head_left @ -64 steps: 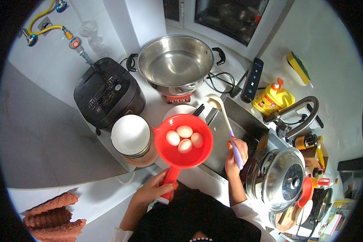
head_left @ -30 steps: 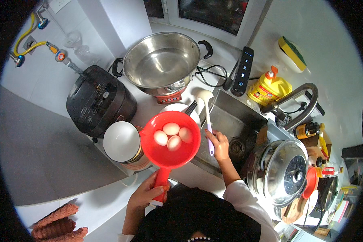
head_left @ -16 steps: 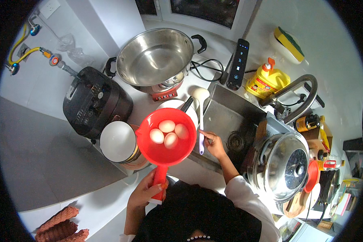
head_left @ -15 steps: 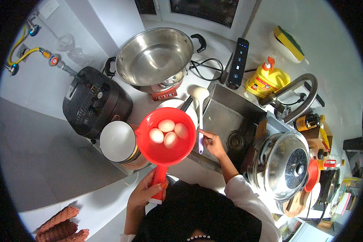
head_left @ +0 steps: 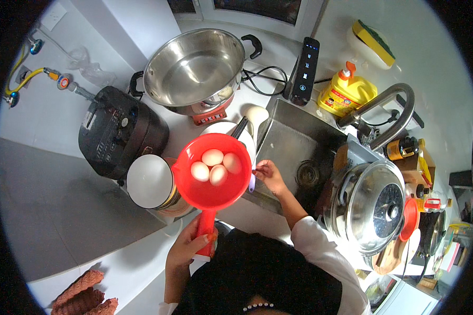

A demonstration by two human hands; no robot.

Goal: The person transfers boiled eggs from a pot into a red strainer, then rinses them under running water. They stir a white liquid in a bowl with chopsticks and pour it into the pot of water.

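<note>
My left hand (head_left: 186, 249) is closed round the handle of a red water dipper (head_left: 210, 197), which is held level over the counter's front edge. Inside the dipper lie several pale eggs (head_left: 213, 157). My right hand (head_left: 269, 177) is at the front of the sink, its fingertips pinched on the purple-ended handle of a cream ladle (head_left: 256, 115). That ladle lies along the sink's left edge, bowl end away from me. Beneath the dipper, partly hidden, are a white plate (head_left: 220, 127) and black chopsticks (head_left: 240, 127).
A large steel pot (head_left: 194, 73) stands at the back, beside a black rice cooker (head_left: 122, 134). White bowls (head_left: 150, 181) are stacked left of the dipper. The steel sink (head_left: 289, 136), with its faucet (head_left: 404, 115), is on the right, near a glass-lidded pot (head_left: 376, 207) and yellow soap bottle (head_left: 347, 94).
My right hand has gone from a pointing finger at the ladle's handle to a pinch on it. The handle's end has shifted slightly left. The view has moved a little; the eggs remain in the dipper.
</note>
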